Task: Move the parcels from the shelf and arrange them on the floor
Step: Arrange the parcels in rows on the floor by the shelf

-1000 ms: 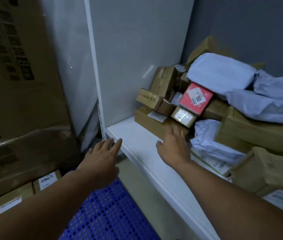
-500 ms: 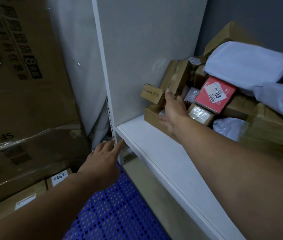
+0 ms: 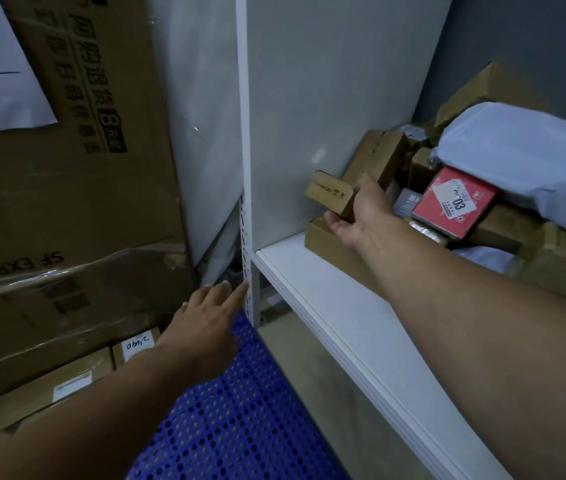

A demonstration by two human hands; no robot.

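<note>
On the white shelf (image 3: 323, 292) lies a heap of parcels: brown cardboard boxes, a red box (image 3: 454, 202) with a white label, and grey-white poly bags (image 3: 517, 140). My right hand (image 3: 361, 211) grips a small brown box (image 3: 330, 194) at the heap's left end, thumb under it and fingers over its right side. Below that box lies a flat brown box (image 3: 319, 237) on the shelf board. My left hand (image 3: 205, 320) hangs with straight fingers by the shelf's white upright post (image 3: 244, 168), holding nothing.
A blue perforated floor mat (image 3: 240, 410) lies below the shelf edge. Large taped cardboard cartons (image 3: 66, 168) stand at the left, with smaller labelled boxes (image 3: 136, 344) on the floor in front of them. A grey wall is behind the shelf.
My right hand reached from the shelf's front into the heap and closed round the small brown box. My left hand stayed near the post. The view shifted left.
</note>
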